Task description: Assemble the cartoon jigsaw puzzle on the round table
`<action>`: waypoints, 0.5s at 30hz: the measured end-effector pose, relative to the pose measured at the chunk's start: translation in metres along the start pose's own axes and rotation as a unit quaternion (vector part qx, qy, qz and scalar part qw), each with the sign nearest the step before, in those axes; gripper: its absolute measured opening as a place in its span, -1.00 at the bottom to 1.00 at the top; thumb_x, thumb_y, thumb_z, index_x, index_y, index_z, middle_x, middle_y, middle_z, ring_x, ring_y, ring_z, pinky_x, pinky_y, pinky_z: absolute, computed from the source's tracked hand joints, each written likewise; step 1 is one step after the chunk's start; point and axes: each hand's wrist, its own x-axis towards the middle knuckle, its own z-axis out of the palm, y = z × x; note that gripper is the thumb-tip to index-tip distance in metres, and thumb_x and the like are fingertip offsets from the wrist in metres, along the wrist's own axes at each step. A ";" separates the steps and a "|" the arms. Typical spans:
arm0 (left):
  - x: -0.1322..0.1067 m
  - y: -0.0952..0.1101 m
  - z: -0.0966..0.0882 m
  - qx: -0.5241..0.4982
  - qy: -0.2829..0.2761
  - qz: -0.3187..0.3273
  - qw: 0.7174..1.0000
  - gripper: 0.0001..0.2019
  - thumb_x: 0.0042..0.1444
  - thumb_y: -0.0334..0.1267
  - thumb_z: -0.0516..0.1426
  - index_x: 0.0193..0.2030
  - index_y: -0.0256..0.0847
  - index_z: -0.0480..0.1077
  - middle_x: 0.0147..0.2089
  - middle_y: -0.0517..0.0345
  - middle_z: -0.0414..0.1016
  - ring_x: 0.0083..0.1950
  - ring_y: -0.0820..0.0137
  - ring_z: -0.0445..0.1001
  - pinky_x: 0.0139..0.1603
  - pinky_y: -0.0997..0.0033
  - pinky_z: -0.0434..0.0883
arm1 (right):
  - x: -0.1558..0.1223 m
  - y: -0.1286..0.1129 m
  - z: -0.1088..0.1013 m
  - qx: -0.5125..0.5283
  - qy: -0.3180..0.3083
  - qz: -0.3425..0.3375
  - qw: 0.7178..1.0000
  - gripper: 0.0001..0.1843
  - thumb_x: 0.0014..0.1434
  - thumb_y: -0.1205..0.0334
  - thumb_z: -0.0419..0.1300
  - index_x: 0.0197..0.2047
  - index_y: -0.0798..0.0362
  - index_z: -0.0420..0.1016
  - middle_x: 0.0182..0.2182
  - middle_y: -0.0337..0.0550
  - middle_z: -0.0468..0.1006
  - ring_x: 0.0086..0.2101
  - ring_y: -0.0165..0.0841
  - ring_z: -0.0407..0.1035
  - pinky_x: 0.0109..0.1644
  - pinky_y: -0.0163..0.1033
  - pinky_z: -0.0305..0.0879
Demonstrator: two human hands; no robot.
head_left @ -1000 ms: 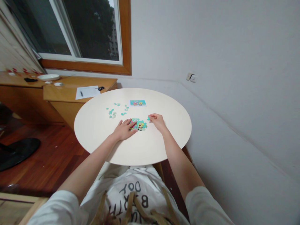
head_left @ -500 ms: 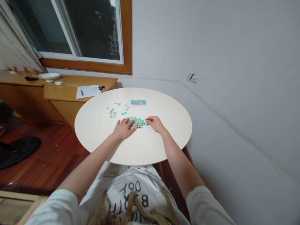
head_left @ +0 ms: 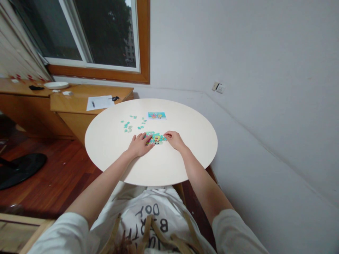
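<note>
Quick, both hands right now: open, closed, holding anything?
Left hand: open, resting over the left part of the joined puzzle.
Right hand: fingers pinched at the puzzle's right edge; can't tell whether they grip a piece.

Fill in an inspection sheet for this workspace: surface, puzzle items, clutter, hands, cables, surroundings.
Surface: white table.
Puzzle items: partly joined puzzle between the hands; loose pieces beyond it, to the left; picture card at the back.
Clutter: paper and white plate on wooden furniture nearby.
Hands: left hand on the puzzle's left part; right hand at its right edge, grip unclear.
Cables: nothing seen.
Surroundings: window, curtain, wall socket.
</note>
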 end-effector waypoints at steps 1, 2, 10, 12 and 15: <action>0.000 0.000 0.000 0.002 0.000 -0.001 1.000 -0.40 0.22 0.11 -0.10 0.33 -0.09 0.14 0.38 -0.13 0.07 0.39 0.08 0.02 0.33 -0.07 -0.03 | 0.000 -0.001 0.000 -0.009 -0.003 -0.005 1.000 -0.86 0.08 0.36 0.18 -0.35 0.05 0.58 -0.45 -0.19 0.60 -0.41 -0.39 0.43 -0.27 -0.31 0.31; 0.000 0.001 -0.001 0.003 0.000 -0.001 1.000 -0.41 0.22 0.10 -0.10 0.33 -0.08 0.14 0.38 -0.12 0.08 0.39 0.09 0.03 0.33 -0.07 -0.03 | 0.000 -0.002 -0.001 -0.018 -0.006 -0.011 1.000 -0.86 0.09 0.36 0.17 -0.34 0.05 0.58 -0.45 -0.20 0.60 -0.41 -0.40 0.42 -0.27 -0.32 0.30; 0.000 0.000 -0.001 0.000 0.002 -0.001 1.000 -0.41 0.22 0.10 -0.10 0.32 -0.08 0.15 0.38 -0.11 0.09 0.39 0.09 0.03 0.32 -0.06 -0.03 | 0.000 -0.003 -0.002 -0.075 -0.017 -0.033 0.996 -0.82 0.10 0.39 0.14 -0.32 0.03 0.57 -0.40 -0.20 0.61 -0.38 -0.39 0.42 -0.24 -0.32 0.29; 0.000 0.000 0.000 0.001 0.003 0.000 1.000 -0.42 0.22 0.10 -0.10 0.32 -0.07 0.14 0.38 -0.10 0.09 0.39 0.09 0.03 0.32 -0.06 -0.03 | -0.001 -0.004 -0.002 -0.090 -0.017 -0.034 0.995 -0.82 0.10 0.38 0.14 -0.32 0.01 0.57 -0.40 -0.21 0.61 -0.38 -0.38 0.42 -0.24 -0.32 0.29; 0.000 0.000 0.000 0.006 0.004 0.001 1.000 -0.42 0.22 0.11 -0.10 0.32 -0.05 0.14 0.38 -0.07 0.09 0.39 0.10 0.03 0.32 -0.05 -0.02 | -0.001 -0.008 -0.004 -0.110 -0.018 -0.035 0.993 -0.80 0.11 0.38 0.12 -0.32 0.00 0.57 -0.41 -0.22 0.60 -0.39 -0.38 0.42 -0.25 -0.31 0.27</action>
